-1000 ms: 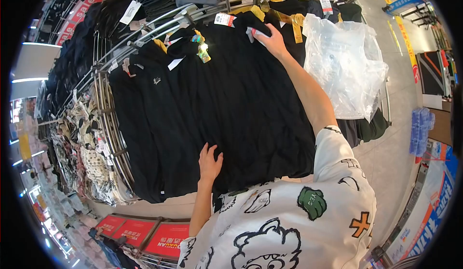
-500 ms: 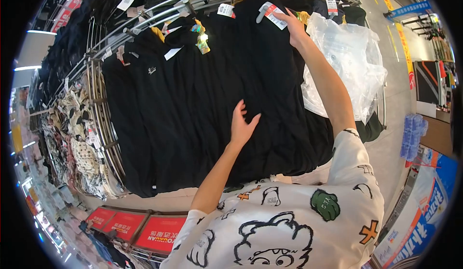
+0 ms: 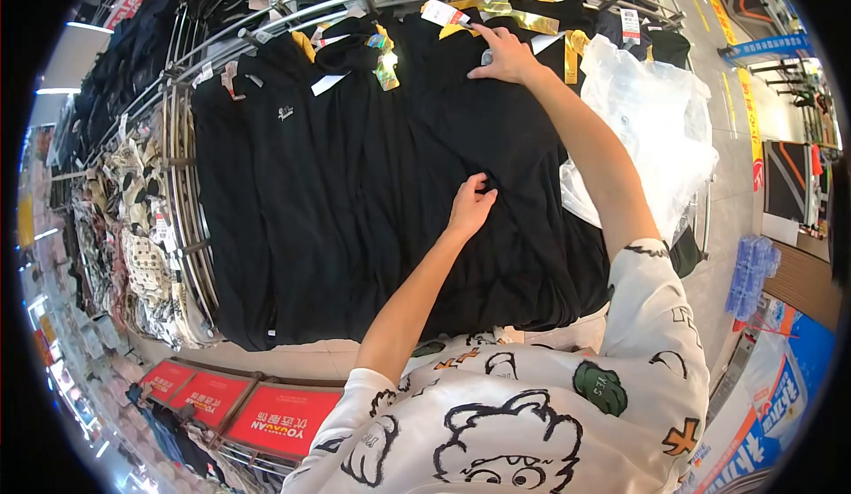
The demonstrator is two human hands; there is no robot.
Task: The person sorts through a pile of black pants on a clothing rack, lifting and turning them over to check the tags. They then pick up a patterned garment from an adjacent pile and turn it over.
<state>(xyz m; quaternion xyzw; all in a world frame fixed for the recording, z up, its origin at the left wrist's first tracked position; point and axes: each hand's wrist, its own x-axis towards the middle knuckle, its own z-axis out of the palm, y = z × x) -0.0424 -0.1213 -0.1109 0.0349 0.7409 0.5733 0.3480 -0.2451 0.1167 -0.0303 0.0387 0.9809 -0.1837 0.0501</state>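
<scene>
A row of black garments [image 3: 310,193] hangs from the metal rack, with tags along the top. My left hand [image 3: 472,206] is at the front of one black garment [image 3: 483,126], its fingers curled in and closed on a fold of the cloth. Higher up, my right hand [image 3: 505,55] lies on the top of the same garment. Its index finger reaches towards a white and red price tag [image 3: 443,13], while the thumb is spread apart on the cloth. Gold tags [image 3: 571,55] hang beside the right wrist.
Clear plastic wrapping [image 3: 643,131] hangs at the rack's right end. Metal rails [image 3: 191,228] curve along the left, beside patterned clothes [image 3: 146,264]. Red signs [image 3: 284,419] stand low at the left front. A blue and white box [image 3: 762,396] is at the right.
My right hand has let go of the price tag and come down left onto the garment's top. My left hand has moved up and right, its fingers curling in from spread.
</scene>
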